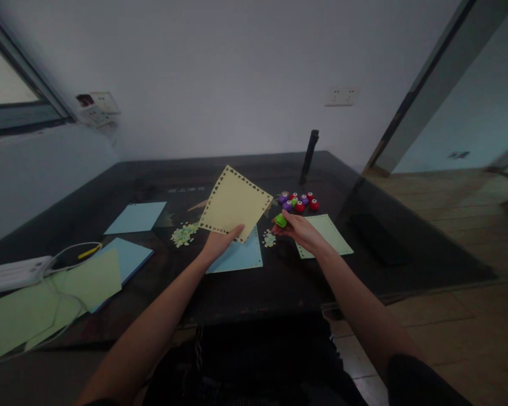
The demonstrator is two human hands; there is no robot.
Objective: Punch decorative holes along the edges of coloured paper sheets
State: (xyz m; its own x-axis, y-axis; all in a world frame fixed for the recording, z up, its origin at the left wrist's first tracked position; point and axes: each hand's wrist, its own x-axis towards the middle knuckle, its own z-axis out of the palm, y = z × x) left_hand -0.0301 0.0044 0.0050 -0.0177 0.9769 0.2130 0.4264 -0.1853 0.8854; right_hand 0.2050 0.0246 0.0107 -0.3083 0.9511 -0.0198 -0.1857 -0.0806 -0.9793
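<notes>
My left hand [219, 242] holds up a pale yellow paper sheet [234, 204] by its lower edge; small shapes are punched along its border. My right hand [298, 228] grips a small green craft punch [280, 220] just right of the sheet. Under the hands lie a blue sheet [241, 256] and a light green sheet [331, 232] on the dark table [279, 282]. Two small piles of punched paper bits [183, 234] lie on the table beside the blue sheet.
A cluster of several red, purple and green punches [298, 202] sits behind my right hand. A dark upright post [310, 155] stands further back. Blue sheets [136, 217], green sheets [46, 304], a white power strip [12, 273] and cables lie at the left.
</notes>
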